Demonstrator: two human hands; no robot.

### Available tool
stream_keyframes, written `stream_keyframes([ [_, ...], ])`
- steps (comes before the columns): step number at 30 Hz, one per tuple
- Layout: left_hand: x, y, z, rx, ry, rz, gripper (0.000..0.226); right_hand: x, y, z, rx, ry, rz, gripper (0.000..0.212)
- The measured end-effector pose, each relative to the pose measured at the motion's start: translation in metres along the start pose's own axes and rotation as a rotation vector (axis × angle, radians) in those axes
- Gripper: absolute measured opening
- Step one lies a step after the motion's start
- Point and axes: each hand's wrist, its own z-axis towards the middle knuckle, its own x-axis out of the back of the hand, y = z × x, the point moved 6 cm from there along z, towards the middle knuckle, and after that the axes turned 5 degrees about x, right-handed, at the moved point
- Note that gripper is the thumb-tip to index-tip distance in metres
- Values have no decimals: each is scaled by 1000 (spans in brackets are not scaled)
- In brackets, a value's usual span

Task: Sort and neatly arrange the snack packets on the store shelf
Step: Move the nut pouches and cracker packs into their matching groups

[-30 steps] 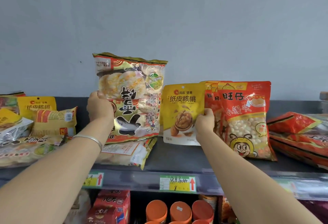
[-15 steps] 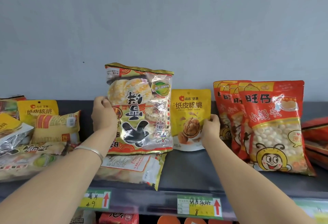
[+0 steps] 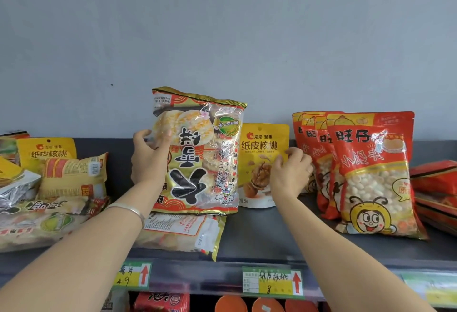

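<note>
From the head camera, the left hand [image 3: 150,158] grips the big cracker bag [image 3: 200,153] by its left edge, thumb on the front and fingers behind. The bag stands upright on the shelf [image 3: 259,237] with its print upside down, and its lower edge meets another bag [image 3: 183,232] lying flat beneath it. It looks light, puffy and crinkly, and the glossy film is probably slippery. The round crackers showing through its clear window would likely snap if squeezed, so the safer hold is on the side seam or the sealed top, not the middle. Just to its right and partly behind it, the yellow walnut pouch [image 3: 264,163] stands near the back wall. The right hand [image 3: 290,175] is at the pouch's right edge with its fingers curled, but I cannot tell whether it pinches the edge or only touches it. The pouch is opaque and seems small and stiffer, with only a printed walnut to hint at what is inside. Beside it stands a row of red bags [image 3: 371,175], whose clear panels show small pale balls. At the left lies a loose heap of packets [image 3: 49,200], some flat and some tilted.
</note>
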Motion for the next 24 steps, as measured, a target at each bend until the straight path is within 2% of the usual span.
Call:
stream_keyframes([
  [2,1,0,-4,-11,-10,8,61,-8,-22,-12,122,-137,198,26],
  [5,4,1,-15,-38,-17,9,59,-25,-51,-37,138,-459,394,41],
  [11,16,7,-35,-132,-42,-24,62,-43,-54,-67,-90,-758,536,92],
  [12,15,8,-38,-157,-73,10,67,-45,-50,-68,-129,-780,572,91],
  [13,15,6,-39,-171,-103,79,73,-42,-50,-70,-148,-786,605,82],
  [15,16,-2,-41,-139,-146,238,82,-35,-53,-72,-154,-786,689,48],
  [16,17,-8,-42,-93,-168,261,84,-37,-54,-72,-155,-782,719,48],
  [18,21,-16,-44,-27,-192,203,80,-35,-62,-77,-132,-769,745,67],
  [19,23,-17,-45,-28,-191,171,77,-31,-68,-79,-110,-740,740,69],
  [22,35,-8,-43,-79,-182,102,72,-27,-84,-83,-43,-718,775,50],
  [24,47,-4,-34,-86,-167,65,69,-26,-103,-88,-8,-701,774,49],
])
